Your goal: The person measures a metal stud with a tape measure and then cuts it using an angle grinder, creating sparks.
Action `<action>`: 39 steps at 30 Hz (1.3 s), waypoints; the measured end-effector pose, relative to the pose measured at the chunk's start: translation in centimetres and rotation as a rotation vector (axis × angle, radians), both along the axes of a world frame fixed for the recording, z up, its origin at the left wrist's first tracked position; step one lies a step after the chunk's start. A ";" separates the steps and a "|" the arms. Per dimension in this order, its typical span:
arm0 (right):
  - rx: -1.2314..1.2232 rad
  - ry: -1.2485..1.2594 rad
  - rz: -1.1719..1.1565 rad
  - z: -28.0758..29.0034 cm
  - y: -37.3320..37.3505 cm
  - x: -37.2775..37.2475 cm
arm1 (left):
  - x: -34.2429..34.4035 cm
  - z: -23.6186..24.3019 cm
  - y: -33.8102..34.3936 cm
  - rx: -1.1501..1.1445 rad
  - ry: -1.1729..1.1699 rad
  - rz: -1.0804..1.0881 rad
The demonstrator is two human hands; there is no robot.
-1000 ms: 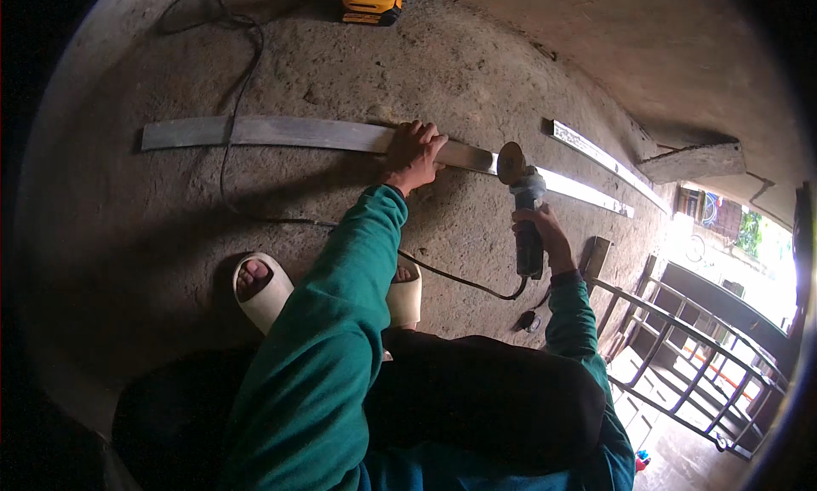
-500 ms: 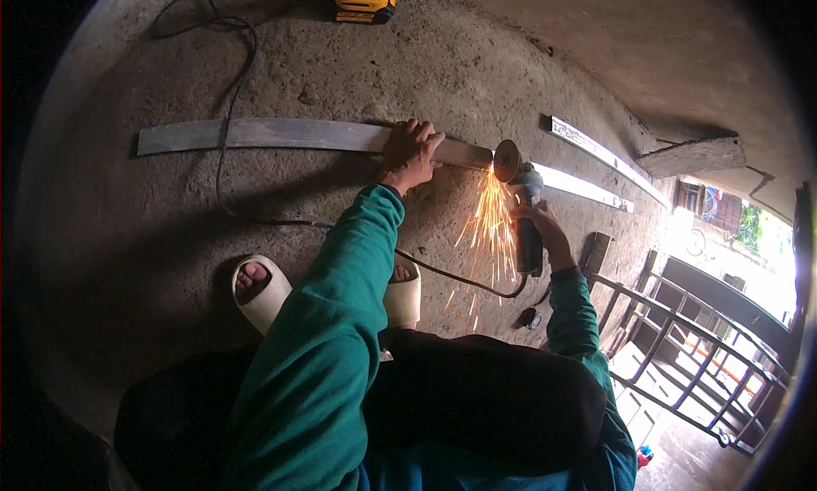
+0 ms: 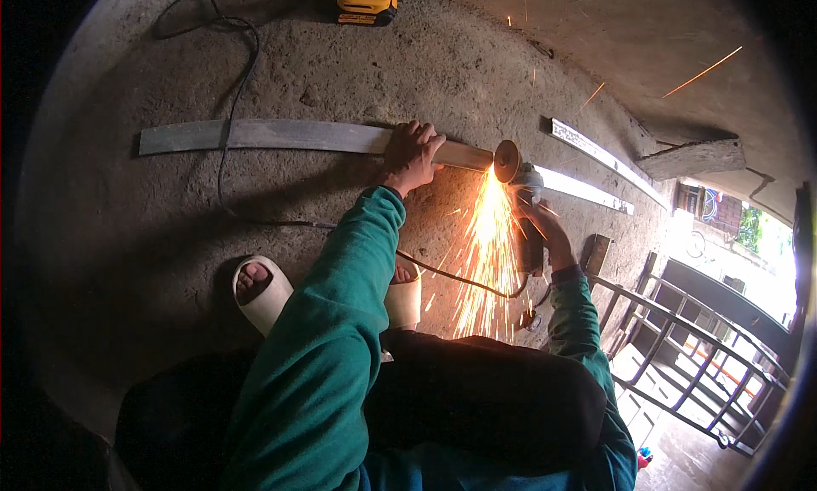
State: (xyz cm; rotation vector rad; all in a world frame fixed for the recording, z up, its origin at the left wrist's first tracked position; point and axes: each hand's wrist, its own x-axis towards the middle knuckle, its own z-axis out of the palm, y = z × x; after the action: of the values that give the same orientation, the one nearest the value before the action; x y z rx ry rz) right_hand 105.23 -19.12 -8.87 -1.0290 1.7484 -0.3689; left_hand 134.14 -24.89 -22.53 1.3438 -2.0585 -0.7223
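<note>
A long flat metal bar [image 3: 298,135] lies across the rough floor. My left hand [image 3: 412,157] grips it, fingers over its far edge, a short way left of the cut. My right hand [image 3: 546,229] is wrapped round the body of an angle grinder [image 3: 531,246]. Its round disc [image 3: 507,161] bears on the bar, and a dense shower of orange sparks [image 3: 489,253] falls from the contact toward my legs. The bar runs on to the right beyond the disc as a bright strip [image 3: 587,191]. The sparks partly hide the grinder body.
A black power cord [image 3: 223,151] crosses over the bar and loops beneath my left arm. A yellow cordless tool [image 3: 366,1] stands at the far side. Another metal strip [image 3: 604,157] lies at right, near a concrete block [image 3: 691,157]. A metal frame [image 3: 681,346] stands at lower right. My sandalled foot [image 3: 255,282] is close by.
The spark stream has become much brighter and thicker, with a few streaks now flying to the upper right. Both hands, the bar and the grinder stay nearly in place.
</note>
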 end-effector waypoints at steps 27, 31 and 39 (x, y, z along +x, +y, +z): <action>0.260 0.168 0.043 -0.8 -0.9 -3.2 | -1.1 -1.1 0.0 -0.054 -0.036 0.025; -0.094 0.053 0.108 -1.7 -0.6 -2.5 | -0.5 -1.3 0.1 -0.013 -0.040 0.013; -0.356 0.185 0.534 -4.5 0.6 -8.6 | -1.3 -0.4 -0.2 0.020 0.050 -0.009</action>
State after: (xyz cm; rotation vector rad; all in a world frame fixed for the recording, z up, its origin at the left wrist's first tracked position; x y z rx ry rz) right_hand 96.64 -18.56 -13.42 -1.7796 1.5156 -0.2511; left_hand 132.87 -25.07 -22.88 1.3148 -2.0243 -0.7751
